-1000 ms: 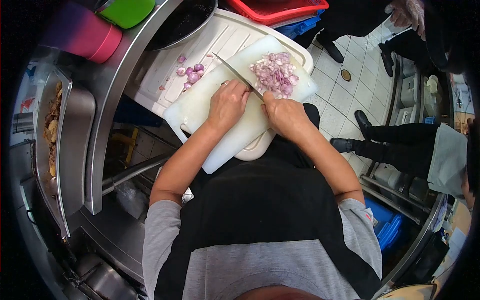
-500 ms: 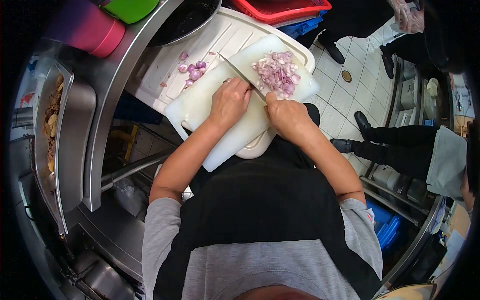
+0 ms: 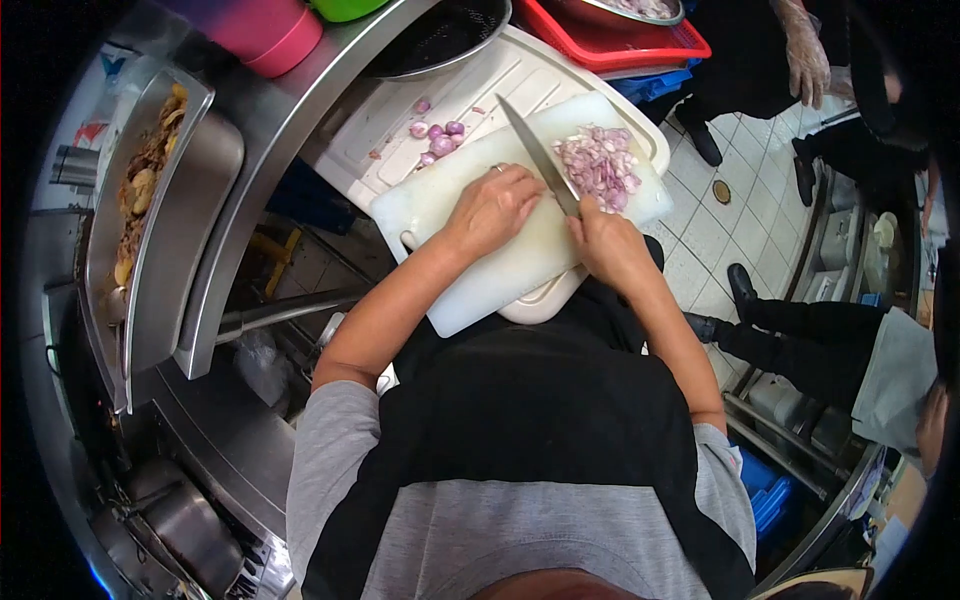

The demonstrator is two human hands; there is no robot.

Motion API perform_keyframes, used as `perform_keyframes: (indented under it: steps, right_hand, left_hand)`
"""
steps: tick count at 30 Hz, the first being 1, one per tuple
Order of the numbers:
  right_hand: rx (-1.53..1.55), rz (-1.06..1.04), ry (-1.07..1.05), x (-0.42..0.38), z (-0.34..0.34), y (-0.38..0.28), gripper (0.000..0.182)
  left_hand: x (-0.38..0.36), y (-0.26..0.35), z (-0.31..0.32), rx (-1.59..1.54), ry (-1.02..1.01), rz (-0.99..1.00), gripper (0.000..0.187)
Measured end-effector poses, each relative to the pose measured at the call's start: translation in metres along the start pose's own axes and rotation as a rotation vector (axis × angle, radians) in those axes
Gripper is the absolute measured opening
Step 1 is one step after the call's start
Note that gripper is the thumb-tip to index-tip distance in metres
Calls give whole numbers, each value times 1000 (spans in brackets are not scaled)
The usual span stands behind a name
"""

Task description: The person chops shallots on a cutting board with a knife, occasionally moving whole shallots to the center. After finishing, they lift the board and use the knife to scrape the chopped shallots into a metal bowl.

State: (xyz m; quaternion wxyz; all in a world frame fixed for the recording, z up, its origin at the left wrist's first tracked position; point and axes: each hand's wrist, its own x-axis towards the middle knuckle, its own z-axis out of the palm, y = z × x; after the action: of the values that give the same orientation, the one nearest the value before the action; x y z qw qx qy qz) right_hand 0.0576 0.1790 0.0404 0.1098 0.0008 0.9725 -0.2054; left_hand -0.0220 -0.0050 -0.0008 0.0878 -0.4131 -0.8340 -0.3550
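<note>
Blade-to-fingers line is the key relation: the long steel-bladed kitchen knife (image 3: 537, 150) lies just right of the left hand's fingertips, narrow gap, board visible between. Long axis runs diagonally, handle near-right, tip far-left and past the far edge of the white plastic cutting board (image 3: 455, 300). Can't tell if the edge touches the board.

Right hand (image 3: 610, 245): fingers wrapped round the handle. Left hand (image 3: 495, 210): fingers bent, palm down over the board; can't tell if anything is pinched under them.

Heap of chopped pink-white shallots (image 3: 598, 167) sits on the board just right of the blade, far side of the right hand. Small whole purple shallots (image 3: 440, 145) lie far-left, off the board on the ribbed off-white plastic lid-like surface (image 3: 365, 135); left hand is nearer those.
</note>
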Motion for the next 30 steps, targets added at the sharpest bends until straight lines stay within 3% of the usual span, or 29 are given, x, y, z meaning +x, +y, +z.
perform_keyframes:
  steps: [4,8,13,15,16,18,19,24,27,30]
  right_hand:
    - [4,-3,105,-14,0,6,26]
    - [17,-35,116,-25,-1,1,25]
    - [41,-63,-62,-23,-1,0,26]
    - [51,-54,-82,-19,-3,7,26]
    - [54,-21,-57,-18,-7,11,26]
    - [55,5,-33,-15,-9,19,27]
    - [55,16,-16,-13,-6,23,27]
    - [26,26,47,-10,0,18,26]
    - [-3,31,66,-11,2,14,25]
    - [-11,20,81,-12,2,12,25]
  left_hand:
    - [-2,-30,-36,212,158,-187,21]
    - [-1,-59,-65,357,38,-220,22]
    - [3,-62,-79,306,-113,-269,23]
    - [0,-66,-88,240,101,-341,23]
    - [-3,-73,-92,243,102,-347,23]
    - [-10,-89,-104,339,211,-565,25]
    - [-12,-88,-109,316,162,-716,27]
    - [-29,-105,-101,326,160,-695,31]
    - [-26,-95,-96,466,233,-542,30]
    - [-14,-82,-97,304,89,-445,28]
